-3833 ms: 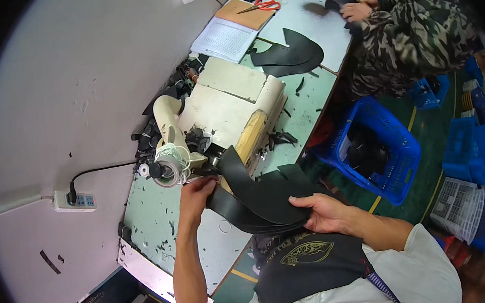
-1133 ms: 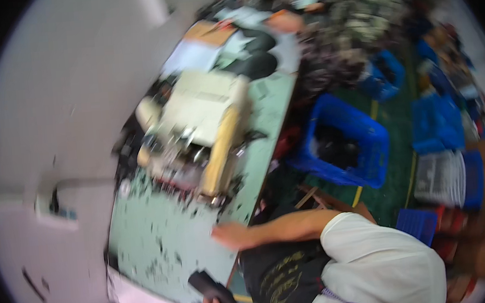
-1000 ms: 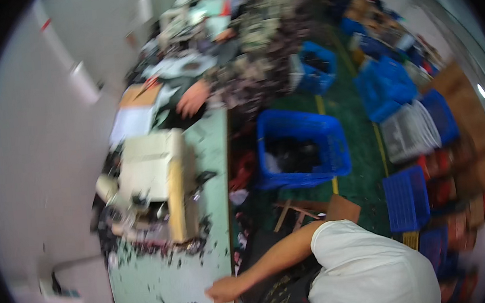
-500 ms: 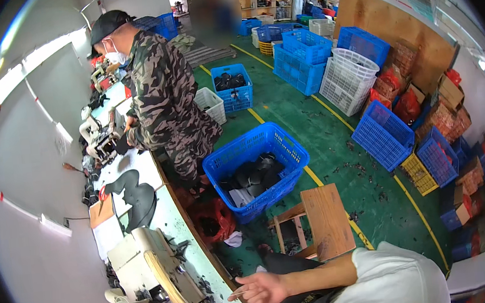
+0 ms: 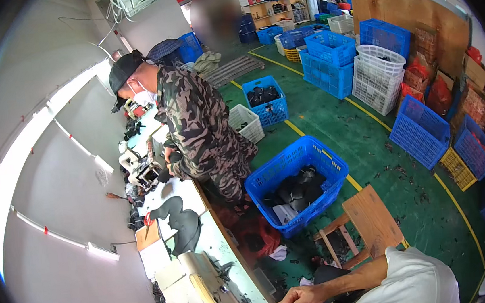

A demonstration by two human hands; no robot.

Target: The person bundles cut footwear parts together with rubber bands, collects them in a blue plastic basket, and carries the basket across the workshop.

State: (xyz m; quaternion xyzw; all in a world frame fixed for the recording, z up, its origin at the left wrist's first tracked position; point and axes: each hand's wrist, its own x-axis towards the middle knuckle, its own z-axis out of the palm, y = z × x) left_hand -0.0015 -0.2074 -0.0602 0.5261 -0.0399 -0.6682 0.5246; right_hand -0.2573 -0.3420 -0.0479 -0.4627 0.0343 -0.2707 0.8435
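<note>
My right hand is low in the picture at the near edge of the white worktable. Its fingers are pinched together around a thin pale strand, partly cut off by the lower edge. The bare forearm comes from a white sleeve at the lower right. My left hand is out of view. Left of my right hand, a cream-coloured machine stands on the table among dark scraps. Beyond it lie dark flat cut pieces and red-handled scissors.
A co-worker in camouflage stands at another machine farther along the table. A blue crate holding dark pieces stands on the floor beside a wooden stool. Stacked crates and cartons line the right side.
The view has shifted, so the scene sits farther right and lower. My right hand has turned and its fingers have drawn closer together on the thin strand.
</note>
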